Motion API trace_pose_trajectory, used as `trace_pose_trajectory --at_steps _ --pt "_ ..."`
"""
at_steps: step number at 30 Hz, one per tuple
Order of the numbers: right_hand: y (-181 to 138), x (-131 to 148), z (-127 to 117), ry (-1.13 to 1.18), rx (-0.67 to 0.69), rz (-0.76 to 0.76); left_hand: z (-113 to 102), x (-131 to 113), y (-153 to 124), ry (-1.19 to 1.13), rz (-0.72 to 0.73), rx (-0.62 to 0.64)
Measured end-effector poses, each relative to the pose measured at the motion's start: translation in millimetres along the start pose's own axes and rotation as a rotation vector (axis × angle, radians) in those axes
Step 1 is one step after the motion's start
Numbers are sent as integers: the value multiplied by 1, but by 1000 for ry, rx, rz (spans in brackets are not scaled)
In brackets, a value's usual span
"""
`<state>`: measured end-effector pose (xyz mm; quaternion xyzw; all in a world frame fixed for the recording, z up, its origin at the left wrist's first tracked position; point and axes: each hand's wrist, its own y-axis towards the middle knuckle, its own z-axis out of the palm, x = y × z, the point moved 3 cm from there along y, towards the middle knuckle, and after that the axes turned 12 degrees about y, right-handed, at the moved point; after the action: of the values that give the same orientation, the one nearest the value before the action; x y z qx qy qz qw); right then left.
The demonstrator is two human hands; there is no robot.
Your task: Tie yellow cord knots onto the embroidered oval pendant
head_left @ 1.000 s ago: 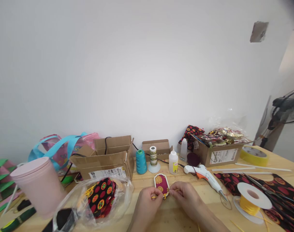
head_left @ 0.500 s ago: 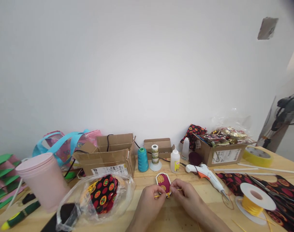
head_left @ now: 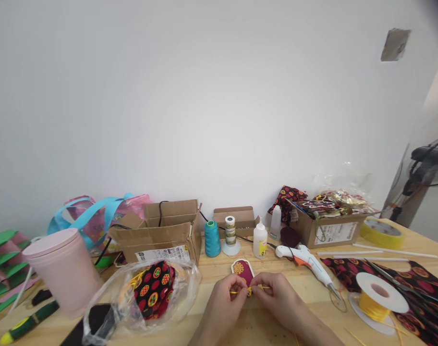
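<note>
A dark red fabric piece [head_left: 243,271] with a gold pattern and a pale edging lies on the table in front of me. At its lower end is a small knot of yellow cord [head_left: 249,290]. My left hand [head_left: 228,295] pinches the cord on the left of the knot, where a short stretch shows between the fingers. From the other side, my right hand [head_left: 274,290] has thumb and fingertips closed on the cord, with a bit of yellow showing past them. The fingers hide the lower part of the fabric piece.
Behind stand a teal thread cone [head_left: 212,239], a glue bottle [head_left: 260,240] and cardboard boxes [head_left: 172,235]. Rightward lie a white glue gun [head_left: 307,264], a yellow cord spool [head_left: 379,298] and scissors [head_left: 409,283]. A plastic bag [head_left: 185,283] and pink cup [head_left: 62,271] are left.
My right hand has moved slightly left and down, bringing its fingertips closer to the left hand at the knot. The view has shifted a little.
</note>
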<state>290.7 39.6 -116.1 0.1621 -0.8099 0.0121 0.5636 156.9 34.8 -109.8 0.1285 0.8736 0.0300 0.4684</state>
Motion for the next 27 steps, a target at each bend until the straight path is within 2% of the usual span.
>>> trace_pose_trajectory --at_steps 6,12,18,23,27 --pt "1 2 1 182 -15 -4 4 5 0 -79 -31 44" --pt "2 -3 -3 51 -61 -32 3 8 3 -32 -49 -8" --pt "2 -3 -4 -93 -79 -16 1 0 0 -2 -11 20" --pt "1 -3 -4 -89 -57 -13 2 -3 0 -3 24 64" --pt "0 -2 -5 -96 -69 -31 2 -1 0 9 11 34"
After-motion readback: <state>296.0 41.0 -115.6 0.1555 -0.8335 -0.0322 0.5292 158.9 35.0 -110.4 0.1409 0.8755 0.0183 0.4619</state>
